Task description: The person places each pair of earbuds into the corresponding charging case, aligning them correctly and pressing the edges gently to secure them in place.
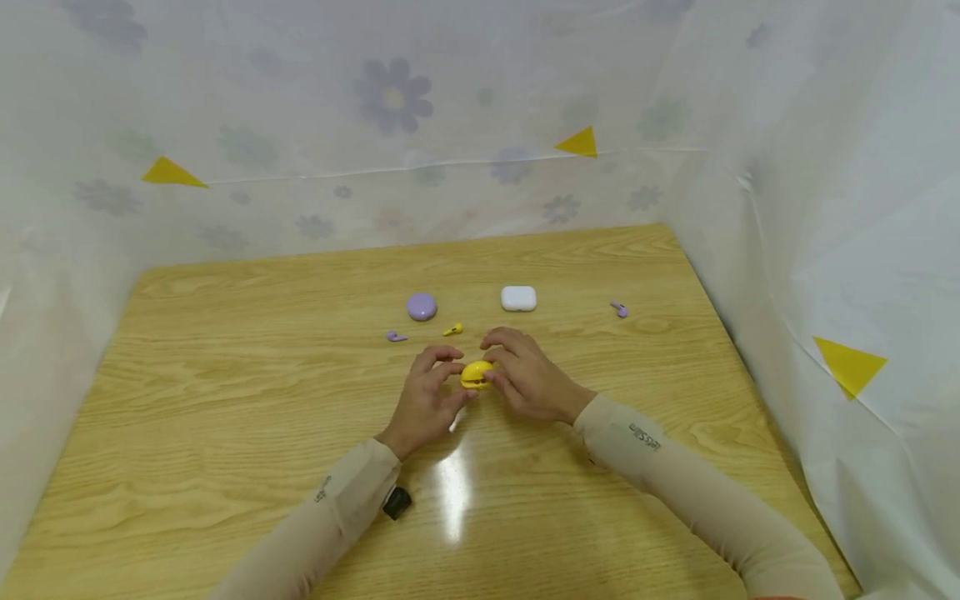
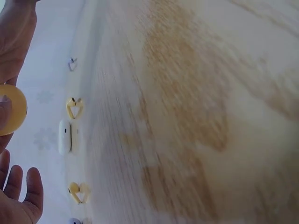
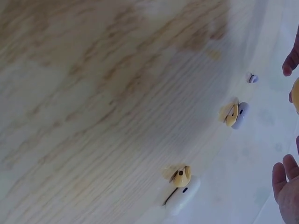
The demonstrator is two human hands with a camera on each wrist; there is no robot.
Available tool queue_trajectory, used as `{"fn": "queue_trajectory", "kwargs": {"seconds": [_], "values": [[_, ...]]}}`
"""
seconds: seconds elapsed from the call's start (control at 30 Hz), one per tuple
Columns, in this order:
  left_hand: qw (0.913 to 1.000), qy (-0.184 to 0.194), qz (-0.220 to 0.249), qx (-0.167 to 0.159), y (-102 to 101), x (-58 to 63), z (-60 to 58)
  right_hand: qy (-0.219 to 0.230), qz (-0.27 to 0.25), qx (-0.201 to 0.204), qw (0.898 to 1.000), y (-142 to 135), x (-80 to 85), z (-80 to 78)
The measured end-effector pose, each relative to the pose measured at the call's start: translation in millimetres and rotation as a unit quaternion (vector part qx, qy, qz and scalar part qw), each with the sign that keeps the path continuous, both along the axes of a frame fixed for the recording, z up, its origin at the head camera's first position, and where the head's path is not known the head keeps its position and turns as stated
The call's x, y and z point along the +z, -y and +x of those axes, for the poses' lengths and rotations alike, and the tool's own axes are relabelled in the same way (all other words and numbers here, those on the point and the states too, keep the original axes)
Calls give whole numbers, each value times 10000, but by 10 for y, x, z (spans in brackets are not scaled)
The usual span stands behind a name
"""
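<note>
A person's left hand (image 1: 427,406) and right hand (image 1: 531,382) meet at a small yellow case (image 1: 472,385), each pinching one end between thumb and forefinger. The remaining fingers fan away, gripping nothing. The case sits between the two hands, apparently raised off the tabletop, its rounded lid (image 1: 477,367) ajar along a dark gap facing the wearer; what lies inside is too small to tell.

The shell looks like glossy hard plastic, likely light and stiff, and its smooth curve could slip from a loose fingertip. The hinge is probably the weak point, so a gentle hold low on the base, with a thumb at the lid's front lip, seems safest.

Just beyond lie a yellow earbud (image 1: 454,329) and a purple earbud (image 1: 392,337), slim-stemmed pieces best lifted by the stem. A second yellow earbud (image 3: 184,179), not seen in the head view, shows near the white case (image 1: 518,300) in the right wrist view. A round purple case (image 1: 422,307) stands to the left, and another purple earbud (image 1: 622,311) lies far right on the wooden table (image 1: 247,392).
</note>
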State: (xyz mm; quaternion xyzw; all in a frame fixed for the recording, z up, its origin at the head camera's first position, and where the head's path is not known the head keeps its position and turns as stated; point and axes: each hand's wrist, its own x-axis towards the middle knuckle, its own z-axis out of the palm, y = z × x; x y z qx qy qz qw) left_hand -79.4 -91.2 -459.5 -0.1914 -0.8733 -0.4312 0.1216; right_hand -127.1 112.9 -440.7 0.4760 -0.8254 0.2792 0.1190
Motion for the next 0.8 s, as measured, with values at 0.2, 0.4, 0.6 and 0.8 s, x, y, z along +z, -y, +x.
{"fn": "queue_trajectory", "kwargs": {"seconds": [0.2,0.4,0.6,0.8], "values": [[10000,31,-55,-12,-13,13,6,3,-17,-76,10000,-13,-6,-15],[10000,-80,27,-40,-35,4,7,-39,-202,-146,9997,-17,-30,-50],[10000,12,27,-81,-42,1,6,-82,-206,-266,9994,-19,-53,-81],[10000,51,-22,-79,-27,-10,2,115,-516,-531,9972,-102,19,-193]]}}
